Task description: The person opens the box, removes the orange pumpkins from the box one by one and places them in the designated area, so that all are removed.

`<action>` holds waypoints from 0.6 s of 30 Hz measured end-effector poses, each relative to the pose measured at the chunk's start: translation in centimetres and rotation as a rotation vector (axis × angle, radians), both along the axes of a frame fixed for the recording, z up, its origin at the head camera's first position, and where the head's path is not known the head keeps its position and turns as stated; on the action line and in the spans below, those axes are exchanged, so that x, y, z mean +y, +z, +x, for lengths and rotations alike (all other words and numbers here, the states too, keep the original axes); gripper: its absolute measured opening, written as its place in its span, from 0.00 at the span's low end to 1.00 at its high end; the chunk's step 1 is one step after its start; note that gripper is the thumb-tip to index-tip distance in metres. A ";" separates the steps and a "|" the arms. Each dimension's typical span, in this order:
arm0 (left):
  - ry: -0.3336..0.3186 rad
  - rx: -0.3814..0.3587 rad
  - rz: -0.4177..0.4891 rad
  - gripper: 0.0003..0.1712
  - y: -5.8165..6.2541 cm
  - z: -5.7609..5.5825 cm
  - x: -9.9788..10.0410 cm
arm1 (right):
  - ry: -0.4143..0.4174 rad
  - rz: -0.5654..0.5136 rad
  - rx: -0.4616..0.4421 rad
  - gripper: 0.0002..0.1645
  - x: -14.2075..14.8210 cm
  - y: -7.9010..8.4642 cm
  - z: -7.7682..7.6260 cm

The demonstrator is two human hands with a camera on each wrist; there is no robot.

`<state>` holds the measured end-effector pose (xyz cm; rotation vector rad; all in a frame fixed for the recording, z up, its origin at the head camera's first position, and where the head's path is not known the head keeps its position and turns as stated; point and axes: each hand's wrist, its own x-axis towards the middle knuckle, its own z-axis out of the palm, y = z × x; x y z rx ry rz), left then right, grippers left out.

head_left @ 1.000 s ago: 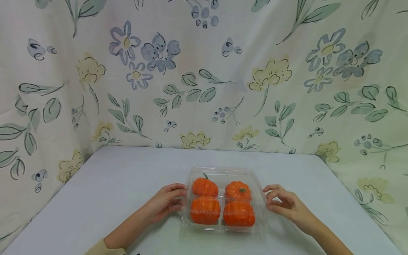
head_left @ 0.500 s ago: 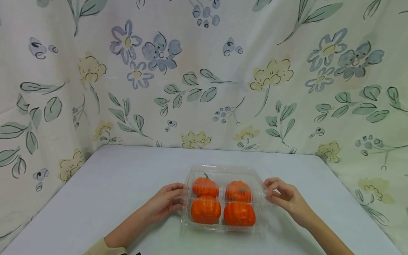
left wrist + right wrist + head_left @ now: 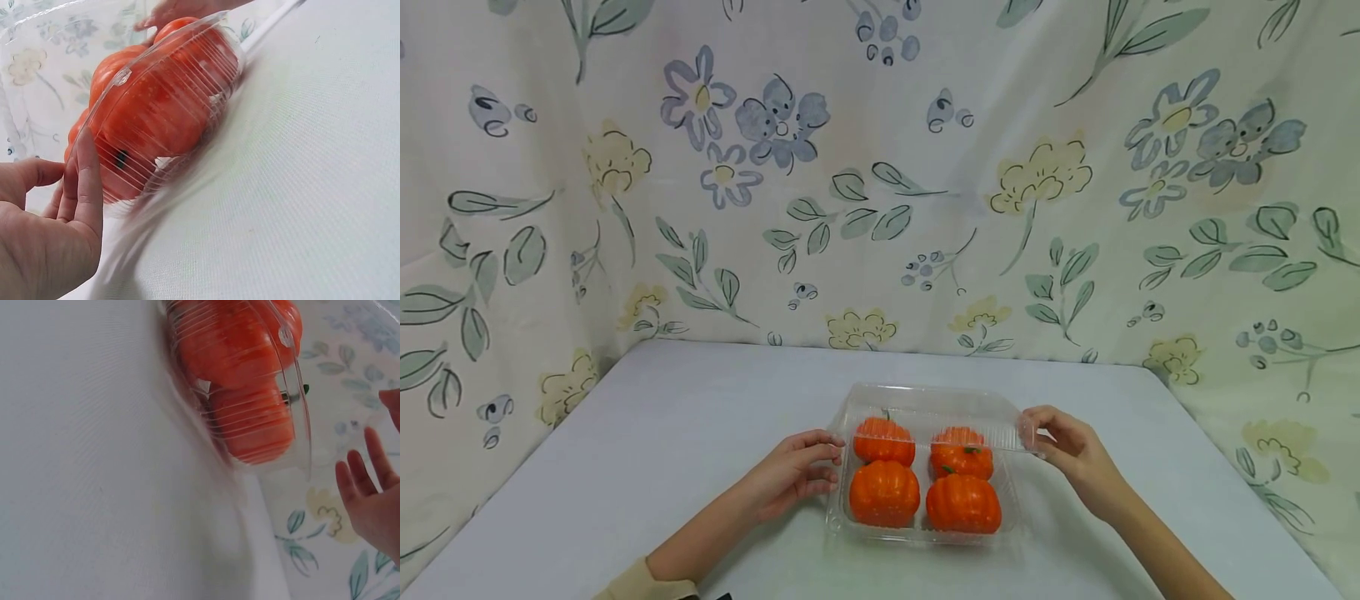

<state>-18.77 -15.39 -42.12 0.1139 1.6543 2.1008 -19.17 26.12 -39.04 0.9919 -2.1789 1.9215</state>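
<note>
A clear plastic clamshell container (image 3: pixel 925 538) stands on the table with several small orange pumpkins (image 3: pixel 883 493) in it. Its hinged lid (image 3: pixel 936 402) is raised at the front and slopes back over the rear pumpkins. At the left side, my left hand (image 3: pixel 793 475) holds the container's rim. Seen from the left wrist, the thumb and fingers of that hand (image 3: pixel 53 231) meet at the rim, fingertips along the ribbed wall. My right hand (image 3: pixel 1071 450) pinches the lid's right front corner. In the right wrist view the right hand (image 3: pixel 378 500) is partly cut off by the frame edge.
The white table (image 3: pixel 722 400) spreads around the container on all sides. Behind and beside it hangs a floral cloth (image 3: pixel 880 275). A dark object shows barely at the bottom edge, by the left sleeve (image 3: pixel 647 583).
My right hand has moved up and slightly back, swinging the lid's front edge upward from the front pumpkins to above the rear ones. My left hand has stayed in place.
</note>
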 end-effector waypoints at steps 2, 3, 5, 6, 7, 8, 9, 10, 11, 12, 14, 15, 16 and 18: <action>0.010 -0.007 0.001 0.08 0.0 0.0 0.1 | -0.009 -0.002 0.009 0.14 -0.1 0.1 -0.2; 0.014 -0.011 -0.001 0.09 0.1 0.0 0.1 | -0.022 0.002 0.009 0.13 -0.2 0.1 -0.3; 0.023 -0.018 -0.009 0.12 0.1 0.0 0.2 | -0.053 0.011 0.008 0.13 -0.4 0.2 -0.4; 0.027 -0.020 -0.014 0.14 0.2 0.0 0.2 | -0.073 0.015 0.004 0.12 -0.4 0.3 -0.4; 0.031 -0.022 -0.021 0.15 0.2 0.0 0.2 | -0.090 0.020 0.002 0.12 -0.5 0.3 -0.4; 0.034 -0.025 -0.028 0.17 0.3 0.0 0.3 | -0.105 0.021 -0.002 0.11 -0.6 0.4 -0.5; 0.036 -0.026 -0.036 0.18 0.3 0.0 0.3 | -0.116 0.020 -0.004 0.11 -0.7 0.5 -0.5; 0.038 -0.026 -0.045 0.19 0.4 0.0 0.4 | -0.122 0.015 -0.005 0.11 -0.8 0.6 -0.5; 0.040 -0.025 -0.054 0.20 0.5 0.0 0.4 | -0.124 0.006 -0.006 0.11 -0.8 0.6 -0.6; 0.042 -0.024 -0.062 0.21 0.5 0.0 0.5 | -0.130 0.001 -0.008 0.10 -0.9 0.7 -0.6; 0.044 -0.019 -0.080 0.22 0.6 -0.1 0.6 | -0.135 -0.010 -0.008 0.10 -0.9 0.8 -0.8; 0.045 -0.015 -0.087 0.23 0.7 -0.1 0.6 | -0.141 -0.013 -0.005 0.10 -0.9 0.8 -0.9; 0.046 -0.009 -0.095 0.24 0.7 -0.1 0.6 | -0.148 -0.014 -0.004 0.10 -1.0 0.8 -1.0; 0.049 -0.001 -0.104 0.25 0.7 -0.2 0.7 | -0.171 -0.007 0.004 0.09 -1.0 0.9 -1.3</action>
